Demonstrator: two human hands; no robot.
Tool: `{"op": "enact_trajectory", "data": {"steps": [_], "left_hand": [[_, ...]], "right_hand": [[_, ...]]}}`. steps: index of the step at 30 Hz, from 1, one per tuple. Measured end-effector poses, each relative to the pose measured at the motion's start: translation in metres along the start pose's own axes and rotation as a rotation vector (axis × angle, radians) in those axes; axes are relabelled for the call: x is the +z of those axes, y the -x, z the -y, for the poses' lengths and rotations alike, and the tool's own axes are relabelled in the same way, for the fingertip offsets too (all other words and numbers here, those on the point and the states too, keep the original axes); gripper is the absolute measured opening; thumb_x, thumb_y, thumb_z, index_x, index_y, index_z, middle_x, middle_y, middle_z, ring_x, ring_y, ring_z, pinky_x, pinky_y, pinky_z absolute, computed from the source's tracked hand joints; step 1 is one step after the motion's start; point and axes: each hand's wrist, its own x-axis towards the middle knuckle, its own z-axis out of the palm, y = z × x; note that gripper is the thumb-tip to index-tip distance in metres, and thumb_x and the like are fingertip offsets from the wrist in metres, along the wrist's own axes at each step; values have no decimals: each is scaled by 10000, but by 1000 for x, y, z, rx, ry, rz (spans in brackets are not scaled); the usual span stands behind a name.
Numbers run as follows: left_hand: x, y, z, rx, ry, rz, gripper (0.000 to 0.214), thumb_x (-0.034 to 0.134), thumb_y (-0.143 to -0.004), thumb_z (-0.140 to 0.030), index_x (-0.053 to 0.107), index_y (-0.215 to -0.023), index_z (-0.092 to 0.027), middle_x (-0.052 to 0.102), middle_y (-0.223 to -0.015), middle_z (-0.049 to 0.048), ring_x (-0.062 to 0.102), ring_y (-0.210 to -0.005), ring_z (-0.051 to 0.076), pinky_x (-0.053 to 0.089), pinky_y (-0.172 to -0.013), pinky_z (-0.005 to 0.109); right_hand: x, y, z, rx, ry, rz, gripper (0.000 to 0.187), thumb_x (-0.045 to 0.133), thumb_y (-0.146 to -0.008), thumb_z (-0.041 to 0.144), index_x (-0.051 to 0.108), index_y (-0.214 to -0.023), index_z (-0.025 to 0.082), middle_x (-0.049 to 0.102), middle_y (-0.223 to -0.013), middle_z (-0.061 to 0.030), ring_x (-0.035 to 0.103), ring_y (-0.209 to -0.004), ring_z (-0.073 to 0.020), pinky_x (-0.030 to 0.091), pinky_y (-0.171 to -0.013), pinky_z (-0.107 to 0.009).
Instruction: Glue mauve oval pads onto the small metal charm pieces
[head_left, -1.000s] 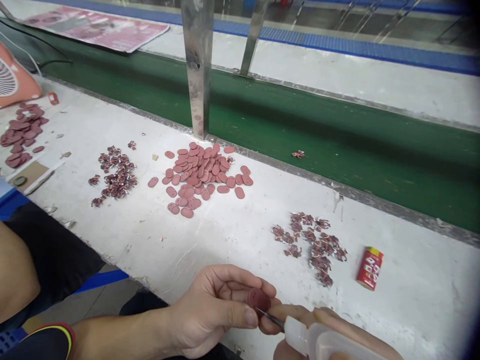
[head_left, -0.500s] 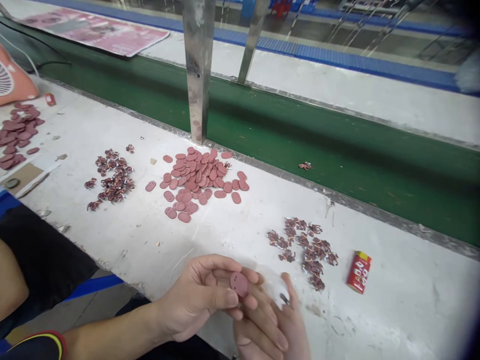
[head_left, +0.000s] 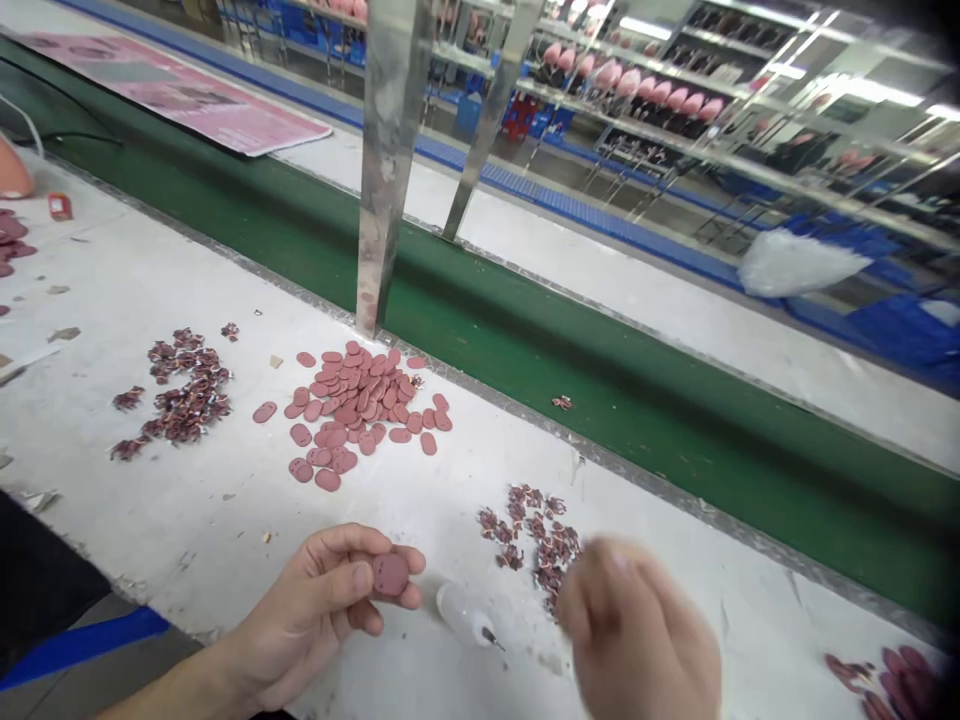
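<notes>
Between the thumb and fingers of my left hand (head_left: 322,610) is a reddish-brown oval disc (head_left: 391,575) with small holes. My right hand (head_left: 637,630) is curled closed and blurred by motion; what its fingers hold, if anything, I cannot make out. It overlaps the near edge of a pile of small dark-brown, bow-like pieces (head_left: 536,525). A translucent white bottle (head_left: 465,612) with a dark narrow tip lies on the table between my hands.
A heap of reddish oval discs (head_left: 360,395) lies beyond my left hand, with another pile of brown pieces (head_left: 187,390) left of it. More discs (head_left: 907,680) are at the lower right. A metal post (head_left: 382,200) stands beside the green belt (head_left: 495,340).
My right hand has moved away from my left hand and the bottle, to the right beside the brown pieces. My left hand still holds the disc. The view has tilted up and shifted right.
</notes>
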Motion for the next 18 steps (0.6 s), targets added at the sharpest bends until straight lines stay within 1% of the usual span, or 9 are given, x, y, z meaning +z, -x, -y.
{"op": "enact_trajectory", "data": {"steps": [1, 2, 3, 6, 9, 12, 14, 16, 18], "left_hand": [[1, 1, 0, -15, 8, -17, 203, 953, -732, -289, 840, -883, -213, 853, -1030, 104, 819, -837, 188, 577, -610, 144], [2, 2, 0, -26, 12, -37, 216, 956, -728, -291, 835, -883, -203, 852, -1027, 107, 817, -833, 188, 575, -611, 148], [4, 3, -1, -34, 14, -59, 227, 958, -726, -293, 831, -887, -196, 851, -1029, 111, 816, -831, 188, 573, -610, 151], [9, 10, -1, -41, 20, -104, 251, 960, -724, -303, 821, -896, -187, 850, -1032, 120, 817, -829, 190, 569, -606, 158], [11, 16, -1, -54, 47, -77, 296, 985, -683, -319, 820, -882, -174, 854, -991, 122, 819, -806, 191, 550, -571, 144], [8, 18, 1, -60, 62, -40, 305, 999, -656, -316, 825, -865, -177, 855, -978, 118, 823, -801, 197, 550, -555, 141], [5, 17, 2, -62, 71, -28, 286, 996, -663, -303, 827, -862, -185, 855, -983, 113, 824, -808, 198, 559, -562, 144], [3, 15, 3, -63, 81, -17, 266, 989, -677, -287, 829, -864, -188, 853, -996, 111, 825, -822, 195, 567, -580, 147], [2, 11, 5, -55, 85, -1, 263, 984, -686, -271, 833, -887, -192, 849, -1019, 108, 824, -851, 194, 584, -621, 159]], "right_hand": [[-1, -34, -1, -49, 126, -96, 297, 622, -998, 525, 611, -922, 239, 517, -630, 61, 511, -529, -136, 456, -514, -263], [-1, -70, -2, -103, 253, -165, 275, 655, -1002, 464, 631, -1095, 206, 599, -752, 39, 586, -639, -149, 516, -611, -295], [0, -105, -5, -143, 375, -192, 272, 665, -1005, 412, 641, -1158, 187, 661, -929, -11, 650, -802, -179, 562, -722, -346], [3, -188, -12, -215, 677, -94, 233, 681, -1004, 343, 688, -1178, 189, 651, -1342, -99, 641, -1178, -255, 546, -1011, -481], [2, -227, -15, -186, 873, 23, 248, 664, -1019, 352, 711, -1175, 165, 664, -1348, -106, 662, -1179, -252, 557, -1012, -465], [-2, -232, -8, -113, 946, 37, 210, 716, -992, 344, 718, -1113, 172, 717, -1211, -93, 699, -1083, -233, 583, -968, -449], [-7, -216, 1, -92, 928, -1, 165, 735, -978, 316, 722, -1055, 171, 738, -1142, -79, 708, -1063, -231, 579, -982, -474], [-14, -181, 11, -100, 849, -51, 148, 729, -970, 309, 736, -1021, 170, 768, -1080, -85, 727, -1044, -239, 579, -992, -481], [-20, -125, 19, -131, 706, -84, 222, 737, -936, 391, 762, -1034, 193, 800, -1051, -110, 758, -1012, -262, 612, -930, -417]]}}
